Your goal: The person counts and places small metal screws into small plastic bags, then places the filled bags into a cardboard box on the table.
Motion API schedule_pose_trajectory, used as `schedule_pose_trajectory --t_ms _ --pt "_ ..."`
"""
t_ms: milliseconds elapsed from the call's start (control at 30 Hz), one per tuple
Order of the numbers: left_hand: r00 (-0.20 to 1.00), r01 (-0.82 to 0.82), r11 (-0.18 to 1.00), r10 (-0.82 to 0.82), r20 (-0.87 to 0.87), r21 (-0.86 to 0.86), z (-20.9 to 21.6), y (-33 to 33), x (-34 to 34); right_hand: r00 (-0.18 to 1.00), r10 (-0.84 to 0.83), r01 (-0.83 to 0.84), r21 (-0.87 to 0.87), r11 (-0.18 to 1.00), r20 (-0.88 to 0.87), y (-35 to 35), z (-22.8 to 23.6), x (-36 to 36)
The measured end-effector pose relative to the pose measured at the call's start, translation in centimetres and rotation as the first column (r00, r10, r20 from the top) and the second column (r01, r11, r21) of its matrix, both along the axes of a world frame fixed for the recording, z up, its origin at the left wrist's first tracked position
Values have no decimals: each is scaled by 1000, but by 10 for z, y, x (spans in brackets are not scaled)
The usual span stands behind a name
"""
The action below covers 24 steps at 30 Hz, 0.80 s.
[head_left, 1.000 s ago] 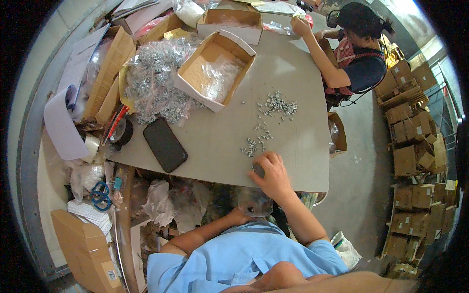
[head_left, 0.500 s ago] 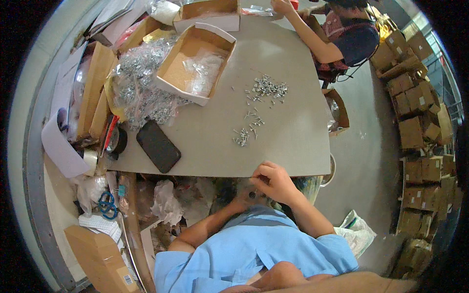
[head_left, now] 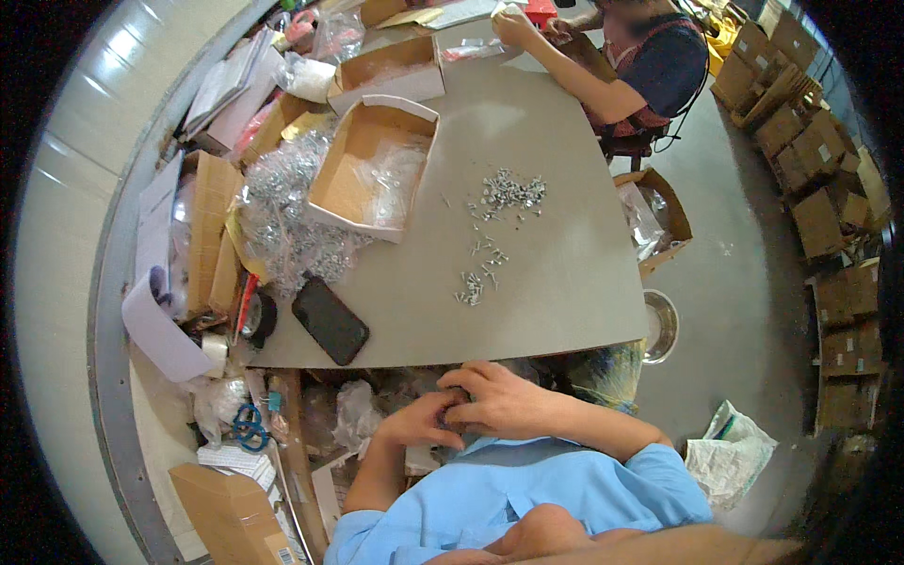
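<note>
Just off the table's near edge, my two hands meet in front of my blue shirt. My left hand (head_left: 422, 421) is curled with its fingers tucked against my right. Over it lies my right hand (head_left: 504, 402), fingers bent and closing round the left fingertips. Something small and dark shows between them, too covered to name. On the grey table (head_left: 556, 301) beyond are a small cluster of loose screws (head_left: 469, 288), a few scattered screws (head_left: 488, 252), and a larger pile of small metal fasteners (head_left: 513, 191).
An open cardboard tray (head_left: 344, 184) holds small clear bags, beside a heap of bagged hardware (head_left: 292, 212). A black phone (head_left: 330, 320) lies near the front edge. A co-worker (head_left: 650, 80) sits at the far right. A metal basin (head_left: 661, 325) and a white sack (head_left: 730, 457) are on the floor.
My right hand has left the table edge and come down to the left. My left hand has risen from my lap, and the two now touch. The whole view has shifted slightly.
</note>
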<state>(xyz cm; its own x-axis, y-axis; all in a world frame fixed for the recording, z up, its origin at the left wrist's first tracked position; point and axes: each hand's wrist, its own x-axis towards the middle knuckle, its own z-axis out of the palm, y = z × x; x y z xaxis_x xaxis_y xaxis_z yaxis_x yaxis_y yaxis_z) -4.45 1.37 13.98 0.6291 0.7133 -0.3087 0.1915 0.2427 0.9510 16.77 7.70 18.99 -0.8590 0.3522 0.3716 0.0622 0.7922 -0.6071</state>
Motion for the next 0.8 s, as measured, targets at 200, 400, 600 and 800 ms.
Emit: schedule_pose_trajectory --t_ms 200,400,600,800 --pt "869 -371 928 343 358 12 37 7 27 992 -38 21 -139 990 -120 12 23 8" --pt "876 -458 722 465 125 519 28 16 38 970 -245 229 -320 919 -9 15 18 31" --pt "883 -368 642 468 35 673 42 24 45 962 -269 231 -391 891 -45 19 15 32" --pt "905 -326 693 426 0 643 49 26 43 968 -210 140 -398 907 -137 21 4 28"
